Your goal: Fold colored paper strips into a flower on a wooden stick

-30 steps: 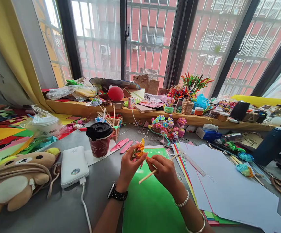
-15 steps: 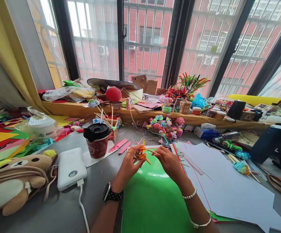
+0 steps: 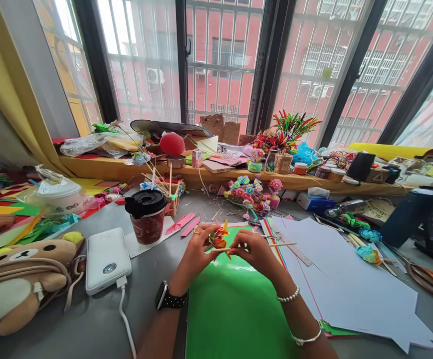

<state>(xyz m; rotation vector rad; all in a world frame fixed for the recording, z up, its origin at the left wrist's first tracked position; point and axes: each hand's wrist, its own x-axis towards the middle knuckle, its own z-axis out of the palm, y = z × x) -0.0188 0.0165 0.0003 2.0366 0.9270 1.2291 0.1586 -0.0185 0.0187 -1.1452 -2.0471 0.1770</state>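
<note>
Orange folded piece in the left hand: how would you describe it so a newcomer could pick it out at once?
Start at the glossy green sheet, bottom centre of the view. Above its far end, the left hand holds a small orange folded piece, near the pale stick in the right hand. Its orange pointed tips set it apart from the pink strips to its left.

- Left forearm rises from the bottom edge, left of centre, leaning right.
- Left hand, just below mid-frame, has fingers bent, thumb pointing right.
- Right forearm slants up-left from the lower right.
- Right hand, level with it, has fingertips pinched leftward.
</note>
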